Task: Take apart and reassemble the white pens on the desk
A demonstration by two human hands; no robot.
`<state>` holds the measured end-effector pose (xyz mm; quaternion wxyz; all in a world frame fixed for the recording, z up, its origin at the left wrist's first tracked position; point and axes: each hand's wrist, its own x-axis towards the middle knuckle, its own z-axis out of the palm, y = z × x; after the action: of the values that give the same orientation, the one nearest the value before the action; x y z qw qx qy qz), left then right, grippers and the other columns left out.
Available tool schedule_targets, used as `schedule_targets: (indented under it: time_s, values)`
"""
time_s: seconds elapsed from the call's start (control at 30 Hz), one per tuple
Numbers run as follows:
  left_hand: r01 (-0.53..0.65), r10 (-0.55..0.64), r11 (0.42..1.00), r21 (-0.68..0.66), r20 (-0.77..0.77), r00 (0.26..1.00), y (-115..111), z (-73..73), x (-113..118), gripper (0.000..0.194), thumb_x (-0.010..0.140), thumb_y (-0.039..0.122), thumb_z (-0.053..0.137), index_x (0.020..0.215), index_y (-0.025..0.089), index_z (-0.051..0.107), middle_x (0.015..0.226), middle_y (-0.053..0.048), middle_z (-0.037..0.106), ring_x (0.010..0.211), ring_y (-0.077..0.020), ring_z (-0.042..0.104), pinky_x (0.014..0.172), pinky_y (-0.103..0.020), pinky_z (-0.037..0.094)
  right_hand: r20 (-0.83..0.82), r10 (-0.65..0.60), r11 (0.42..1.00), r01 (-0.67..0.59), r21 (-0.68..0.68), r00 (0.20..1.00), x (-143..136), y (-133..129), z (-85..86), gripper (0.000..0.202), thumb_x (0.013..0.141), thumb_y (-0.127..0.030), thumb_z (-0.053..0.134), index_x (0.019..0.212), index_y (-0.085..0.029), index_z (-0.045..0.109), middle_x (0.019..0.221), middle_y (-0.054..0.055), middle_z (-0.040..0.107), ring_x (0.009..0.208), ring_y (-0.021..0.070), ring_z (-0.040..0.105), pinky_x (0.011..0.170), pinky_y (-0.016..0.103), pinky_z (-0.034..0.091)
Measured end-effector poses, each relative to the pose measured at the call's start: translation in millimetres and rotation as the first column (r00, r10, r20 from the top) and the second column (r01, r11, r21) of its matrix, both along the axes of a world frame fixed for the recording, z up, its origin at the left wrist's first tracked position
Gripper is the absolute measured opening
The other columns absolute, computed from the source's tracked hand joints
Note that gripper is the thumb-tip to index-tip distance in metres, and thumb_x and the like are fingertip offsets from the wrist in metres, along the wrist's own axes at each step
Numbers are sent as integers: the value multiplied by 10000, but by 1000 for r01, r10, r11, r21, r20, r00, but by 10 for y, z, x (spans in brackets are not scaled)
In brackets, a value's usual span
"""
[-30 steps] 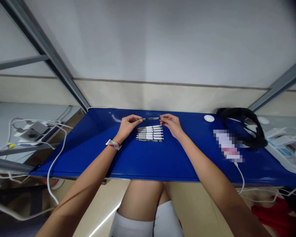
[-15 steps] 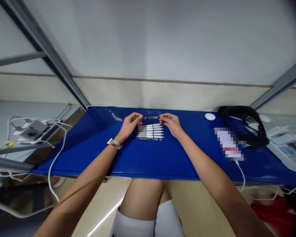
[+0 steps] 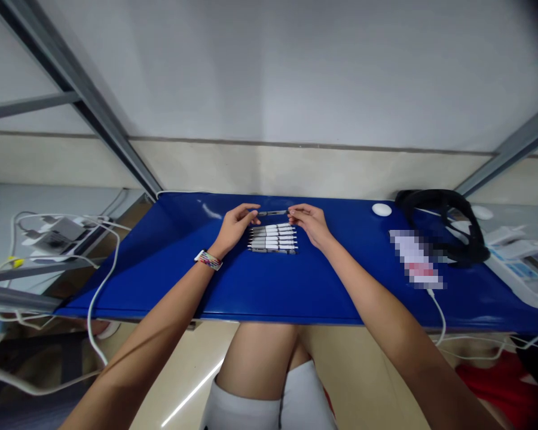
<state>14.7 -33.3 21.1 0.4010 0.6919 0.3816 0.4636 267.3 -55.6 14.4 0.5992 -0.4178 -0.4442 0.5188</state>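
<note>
Nearest are the person's bare knees (image 3: 255,358) and pale shorts (image 3: 242,412), above a glossy beige floor (image 3: 358,376) that catches a streak of light; red cloth (image 3: 493,382) shows at the lower right. Over the knees runs the straight front edge of a smooth, shiny blue worktop (image 3: 278,292). A white cable (image 3: 439,316) hangs over this edge from a pixelated slab (image 3: 415,260) on the right. Mid-worktop, white-and-grey pens (image 3: 273,236) lie side by side in a neat row, a darker one nearest. Just beyond the row, a dark pen (image 3: 272,213) spans the gap between the hands: the right hand (image 3: 311,226) has its fingertips closed on one end, while the left hand (image 3: 237,227) is curled at the other, whether gripping cannot be told. Farther right sit a white oval object (image 3: 381,209) and a black strap (image 3: 448,209). Grey side surfaces (image 3: 9,203) flank the worktop, behind grey metal posts (image 3: 112,128). At the back, a cream band (image 3: 296,170) runs beneath a pale grey wall (image 3: 318,71).
</note>
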Motion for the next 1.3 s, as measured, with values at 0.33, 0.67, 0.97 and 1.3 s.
schedule_targets:
  time_s: [0.33, 0.67, 0.97, 1.3]
  values:
    - [9, -8, 1000, -28, 33, 999, -6, -3, -10, 360, 887, 382, 803, 1188, 185, 781, 1009, -107, 824, 948, -249, 777, 877, -374, 588, -17, -16, 1000, 16, 14, 1000, 10, 29, -29, 287, 687, -404, 923, 873, -216, 811, 799, 46, 765, 726, 180, 681, 816, 392, 592]
    - [-67, 66, 998, 10, 30, 997, 32, -60, -26, 268, 853, 412, 847, 1018, 201, 839, 1048, -107, 834, 892, -236, 759, 825, -369, 585, -34, -18, 1000, 17, -23, 999, 20, 29, -18, 252, 673, -382, 919, 825, -207, 821, 763, 54, 755, 696, 182, 659, 755, 381, 581]
    - [-107, 106, 991, 85, 8, 994, -13, -14, -14, 235, 874, 396, 830, 1013, 208, 841, 1084, -106, 830, 960, -257, 764, 888, -393, 590, -306, 129, 968, -186, -167, 943, 48, 11, 27, 258, 733, -350, 871, 933, -192, 828, 814, 70, 771, 749, 192, 668, 756, 345, 609]
    - [-124, 117, 991, 55, 103, 988, -45, 26, 42, 280, 807, 404, 893, 966, 186, 815, 999, -88, 823, 928, -234, 756, 884, -373, 601, -645, 154, 926, -337, -170, 748, -34, -60, 137, 213, 960, -178, 641, 1155, -159, 726, 859, 46, 748, 737, 121, 677, 649, 196, 597]
